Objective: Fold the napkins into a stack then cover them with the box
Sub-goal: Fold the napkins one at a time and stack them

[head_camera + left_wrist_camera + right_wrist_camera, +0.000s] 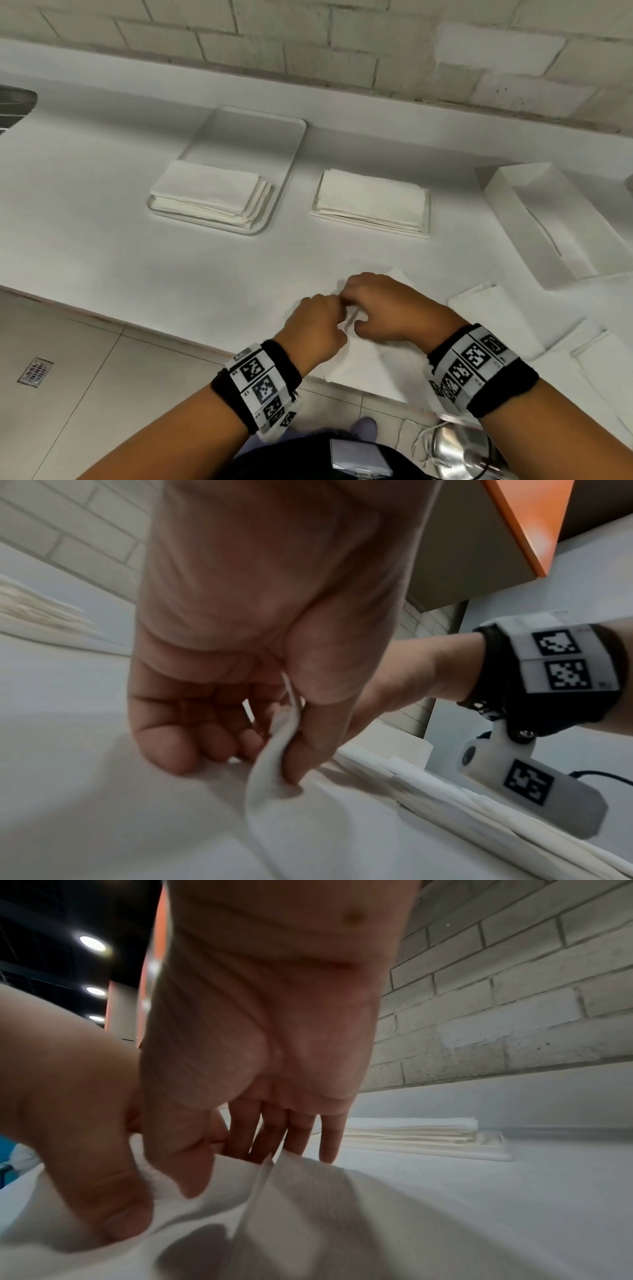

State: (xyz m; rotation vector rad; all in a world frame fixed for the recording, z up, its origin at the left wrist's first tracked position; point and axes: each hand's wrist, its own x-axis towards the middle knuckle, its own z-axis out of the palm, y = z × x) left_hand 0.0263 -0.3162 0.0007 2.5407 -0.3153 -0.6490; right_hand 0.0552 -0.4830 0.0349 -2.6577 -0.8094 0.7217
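Note:
A white napkin (363, 366) lies at the counter's near edge, and both hands work it. My left hand (318, 329) pinches a raised fold of the napkin (270, 772) between thumb and fingers. My right hand (383, 308) is right beside it, thumb (185, 1167) and fingers (298, 1137) pinching the same napkin (308, 1191) along a ridge. A folded stack (209, 195) sits at the near end of a white tray (274, 154). A second flat stack (371, 202) lies to its right. The white box (541, 222) stands at the far right.
Loose napkins (493, 315) lie spread at the right, by the right wrist, and show in the left wrist view as layered sheets (445, 796). A brick wall (308, 41) backs the counter. The floor with a drain (35, 371) is at the lower left.

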